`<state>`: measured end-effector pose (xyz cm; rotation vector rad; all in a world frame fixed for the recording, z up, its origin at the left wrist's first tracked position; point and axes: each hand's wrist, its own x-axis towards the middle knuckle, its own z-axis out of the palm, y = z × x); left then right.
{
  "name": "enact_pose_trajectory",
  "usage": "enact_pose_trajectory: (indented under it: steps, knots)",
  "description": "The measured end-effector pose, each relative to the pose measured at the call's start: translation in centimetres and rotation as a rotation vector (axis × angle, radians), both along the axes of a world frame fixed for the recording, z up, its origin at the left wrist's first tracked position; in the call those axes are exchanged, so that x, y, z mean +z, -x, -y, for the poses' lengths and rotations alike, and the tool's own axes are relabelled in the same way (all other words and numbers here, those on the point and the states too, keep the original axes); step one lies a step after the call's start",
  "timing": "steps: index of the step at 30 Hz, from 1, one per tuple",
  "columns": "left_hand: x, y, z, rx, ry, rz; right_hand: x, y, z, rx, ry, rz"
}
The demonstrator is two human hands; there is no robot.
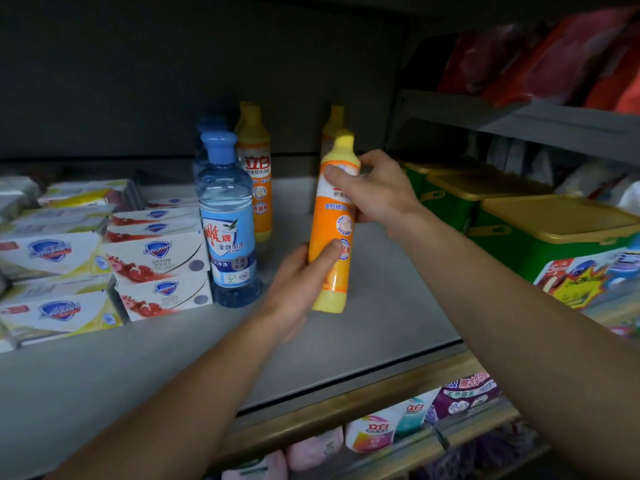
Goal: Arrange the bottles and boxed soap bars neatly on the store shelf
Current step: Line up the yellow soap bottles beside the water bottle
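Both hands hold one orange-and-yellow dish-soap bottle (332,233), upright over the grey shelf (381,313). My left hand (298,285) grips its lower part, thumb across the label. My right hand (377,188) grips its neck just under the yellow cap. To the left stands a clear blue bottle (227,230) with a blue cap, a second blue one half hidden behind it. Two more orange bottles stand further back, one (256,174) behind the blue bottle and one (334,123) behind the held bottle. Stacked white boxed soap bars (157,258) fill the shelf's left side.
Green tubs with yellow lids (554,230) stand on the right side of the shelf. Red packets (540,60) lie on the upper right shelf. Detergent bags (391,427) sit on the shelf below. Bare grey shelf lies in front of the bottles.
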<state>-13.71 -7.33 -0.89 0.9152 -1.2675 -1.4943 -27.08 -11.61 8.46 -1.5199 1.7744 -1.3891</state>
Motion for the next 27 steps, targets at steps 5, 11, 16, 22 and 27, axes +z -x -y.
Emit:
enact_pose_trajectory:
  steps: [5, 11, 16, 22, 27]
  knots:
    - [1.6, -0.6, -0.5, -0.326, -0.353, -0.277, -1.0, 0.1, 0.7, 0.038, -0.178, 0.12]
    - [1.7, -0.9, -0.4, -0.439, -0.445, -0.367, -1.8, 0.2, 1.5, 0.01, -0.207, 0.145]
    - [1.3, -1.1, -0.1, -0.434, -0.407, -0.315, -1.9, 0.5, 1.1, 0.049, -0.203, 0.175]
    - [-0.5, -0.8, 1.2, -0.167, 0.106, 0.111, 0.0, 1.3, -0.9, 0.134, 0.134, -0.009]
    - [-1.6, -1.3, 2.3, -0.087, 0.452, 0.542, -1.1, 2.3, -2.2, 0.177, 0.294, -0.1]
